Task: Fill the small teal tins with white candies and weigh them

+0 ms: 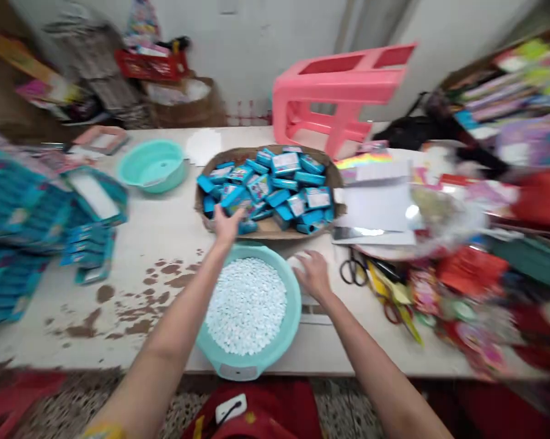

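My left hand [227, 224] reaches over the front edge of a cut-down cardboard box [275, 235] heaped with small blue packs [286, 163]. Its thumb and fingers are apart at the nearest packs; no pack is lifted clear of the heap. Just in front stands a mint-green basin [293, 305] filled with small white pellets [247, 305]. By the basin's right rim, the fingers of my right hand [314, 272] curl over a white object [296, 263], mostly covered by the hand and blurred.
An empty mint basin [153, 167] sits back left, near stacked blue packaging [23, 207]. A pink plastic stool [339, 79] lies on its side behind the box. Black-handled scissors [353, 271], yellow scissors [394, 292] and piled bags crowd the right. Brown patches [138, 305] mark the tabletop.
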Demonstrator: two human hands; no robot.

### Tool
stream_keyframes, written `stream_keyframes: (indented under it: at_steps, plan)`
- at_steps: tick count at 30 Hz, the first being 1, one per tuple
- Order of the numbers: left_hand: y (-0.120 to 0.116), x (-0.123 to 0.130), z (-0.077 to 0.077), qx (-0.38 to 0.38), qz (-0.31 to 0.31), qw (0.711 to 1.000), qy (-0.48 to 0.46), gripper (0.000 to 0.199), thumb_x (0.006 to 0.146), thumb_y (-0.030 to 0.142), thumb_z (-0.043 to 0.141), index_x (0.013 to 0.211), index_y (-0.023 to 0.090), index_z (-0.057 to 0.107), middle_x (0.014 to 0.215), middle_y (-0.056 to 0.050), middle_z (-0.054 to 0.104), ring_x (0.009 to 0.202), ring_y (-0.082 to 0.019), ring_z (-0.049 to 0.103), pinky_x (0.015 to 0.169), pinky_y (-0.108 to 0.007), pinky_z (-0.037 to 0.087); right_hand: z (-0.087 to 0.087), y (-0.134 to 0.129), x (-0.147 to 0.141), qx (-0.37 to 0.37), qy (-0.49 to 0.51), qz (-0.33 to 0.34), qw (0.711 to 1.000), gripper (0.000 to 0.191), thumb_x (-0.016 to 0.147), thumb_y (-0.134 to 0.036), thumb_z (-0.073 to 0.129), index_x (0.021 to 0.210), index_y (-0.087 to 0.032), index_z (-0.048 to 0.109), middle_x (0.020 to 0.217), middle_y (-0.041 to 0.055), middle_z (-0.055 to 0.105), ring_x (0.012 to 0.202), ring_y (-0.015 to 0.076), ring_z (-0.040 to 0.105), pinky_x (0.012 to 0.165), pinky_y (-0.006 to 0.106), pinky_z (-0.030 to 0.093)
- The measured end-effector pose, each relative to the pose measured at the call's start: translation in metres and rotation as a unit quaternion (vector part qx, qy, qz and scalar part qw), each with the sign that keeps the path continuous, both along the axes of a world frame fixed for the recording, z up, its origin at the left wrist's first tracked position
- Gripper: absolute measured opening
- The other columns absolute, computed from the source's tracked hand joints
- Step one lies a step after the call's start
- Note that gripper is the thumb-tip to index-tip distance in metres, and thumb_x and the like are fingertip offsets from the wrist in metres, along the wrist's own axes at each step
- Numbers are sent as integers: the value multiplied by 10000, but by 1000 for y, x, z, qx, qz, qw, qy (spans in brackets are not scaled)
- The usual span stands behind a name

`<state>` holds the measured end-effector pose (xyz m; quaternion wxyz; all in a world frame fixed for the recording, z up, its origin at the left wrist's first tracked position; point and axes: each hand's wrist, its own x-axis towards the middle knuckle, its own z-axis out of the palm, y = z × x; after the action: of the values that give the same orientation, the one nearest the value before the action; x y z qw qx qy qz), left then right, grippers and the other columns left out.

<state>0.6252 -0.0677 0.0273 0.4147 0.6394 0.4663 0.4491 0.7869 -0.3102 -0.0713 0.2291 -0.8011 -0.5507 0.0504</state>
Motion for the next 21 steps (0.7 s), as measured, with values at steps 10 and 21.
stream_keyframes:
  at_steps: [10,21]
  plan:
    - [-114,-82,6,-188,21,978,-90,505,593,320,783,1015,169,549,979,-44,649,880,-184,628,810,-338,515,-16,23,-1,-165,-36,62,984,256,915,-287,465,1105,-258,634,1385,78,433,1374,336,165,1058,599,105]
    - [-158,-107,-4,-294,-7,953,-68,540,611,329,782,1080,184,557,1035,-54,667,942,-208,637,791,-317,528,-10,-108,-36,25,-41,-115,992,389,930,-268,412,1300,-154,438,1320,130,522,1384,279,224,1077,506,206]
